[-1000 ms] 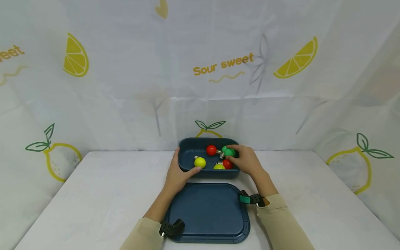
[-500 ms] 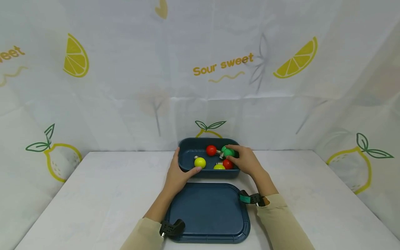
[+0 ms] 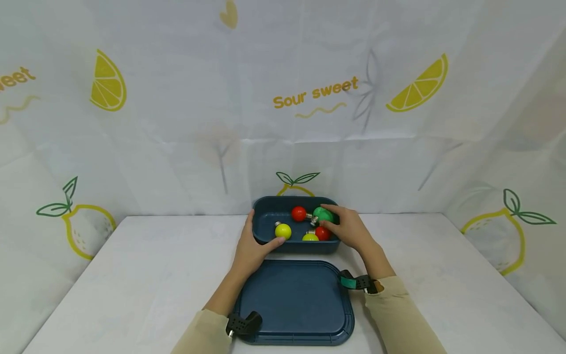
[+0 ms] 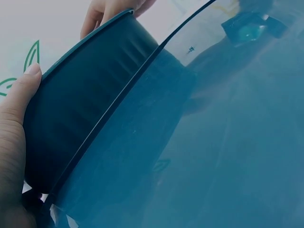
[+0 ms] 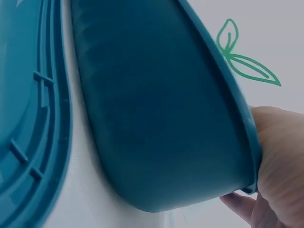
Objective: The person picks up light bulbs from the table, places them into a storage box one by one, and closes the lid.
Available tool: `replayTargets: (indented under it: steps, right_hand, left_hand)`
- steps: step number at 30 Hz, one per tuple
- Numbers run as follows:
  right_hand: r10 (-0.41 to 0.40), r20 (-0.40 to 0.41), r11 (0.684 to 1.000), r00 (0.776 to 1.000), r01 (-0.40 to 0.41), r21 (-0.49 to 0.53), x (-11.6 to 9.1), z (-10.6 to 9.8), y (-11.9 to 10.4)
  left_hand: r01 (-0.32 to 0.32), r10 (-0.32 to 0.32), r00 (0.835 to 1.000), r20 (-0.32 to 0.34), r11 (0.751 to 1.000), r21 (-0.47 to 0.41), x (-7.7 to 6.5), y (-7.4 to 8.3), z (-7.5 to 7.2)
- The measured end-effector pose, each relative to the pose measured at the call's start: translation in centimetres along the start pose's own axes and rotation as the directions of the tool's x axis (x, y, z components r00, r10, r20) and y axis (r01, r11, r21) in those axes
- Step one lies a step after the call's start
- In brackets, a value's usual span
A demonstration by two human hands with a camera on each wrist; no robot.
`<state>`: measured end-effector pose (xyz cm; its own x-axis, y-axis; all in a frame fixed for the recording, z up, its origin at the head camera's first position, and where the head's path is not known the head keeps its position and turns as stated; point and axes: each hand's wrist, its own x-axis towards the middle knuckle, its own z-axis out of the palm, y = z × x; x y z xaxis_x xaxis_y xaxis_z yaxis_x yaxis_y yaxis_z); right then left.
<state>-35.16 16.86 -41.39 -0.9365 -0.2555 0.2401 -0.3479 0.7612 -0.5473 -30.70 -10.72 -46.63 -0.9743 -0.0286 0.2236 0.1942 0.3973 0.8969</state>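
Observation:
A dark blue plastic box (image 3: 274, 200) at the table's back holds several small coloured light bulbs. My left hand (image 3: 249, 250) grips its left end, thumb over the front rim. In the left wrist view the left thumb (image 4: 27, 83) lies against the box's outer wall (image 4: 90, 99). My right hand (image 3: 351, 227) reaches over the right end, thumb and index finger around a green light bulb (image 3: 324, 215). Beside it lie a red bulb (image 3: 298, 213), another red bulb (image 3: 323, 233) and two yellow bulbs (image 3: 283, 231). In the right wrist view the box wall hides the right fingertips.
A dark blue lid (image 3: 295, 300) lies flat on the white table (image 3: 146, 290) just in front of the box, between the forearms. A white cloth with lemon prints (image 3: 177, 123) hangs right behind the box.
The green bulb turns slightly between my right thumb and index finger, showing its metal base a little differently. My left hand and the box stay put.

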Motion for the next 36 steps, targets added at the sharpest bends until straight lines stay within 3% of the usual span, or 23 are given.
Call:
replayTargets:
  steps: [13, 16, 21, 28, 32, 36]
  right_hand:
    - [-0.097, -0.157, 0.994, 0.983, 0.103, 0.03, -1.3, -2.9, -1.8]
    - [-0.12, -0.204, 0.991, 0.972, 0.131, 0.04, -2.1, -3.9, -2.3]
    - [-0.161, -0.289, 0.981, 0.944, 0.184, 0.056, -3.7, -5.0, -2.7]
    - [-0.199, -0.371, 0.978, 0.907, 0.208, -0.015, -6.0, -5.6, -1.8]
    - [-0.192, -0.377, 0.98, 0.906, 0.196, -0.029, -7.4, -5.6, -1.1]
    - [-0.168, -0.343, 0.985, 0.924, 0.173, -0.017, -8.6, -5.2, -0.4]
  left_hand:
    - [-0.002, 0.002, 1.0, 0.01, 1.0, 0.01, 0.0, 0.2, -0.4]
    - [-0.002, 0.002, 1.0, 0.022, 1.0, 0.025, 0.2, 0.3, -0.3]
    - [0.051, -0.053, 0.998, 0.029, 0.995, 0.082, 0.2, 0.2, -0.1]
    - [0.068, -0.079, 0.996, 0.052, 0.981, 0.18, -0.1, 0.8, -0.4]
    - [0.068, -0.088, 0.993, 0.076, 0.97, 0.232, -0.4, 1.0, -1.2]
    - [0.066, -0.094, 0.991, 0.1, 0.965, 0.255, -1.2, 0.8, -2.9]
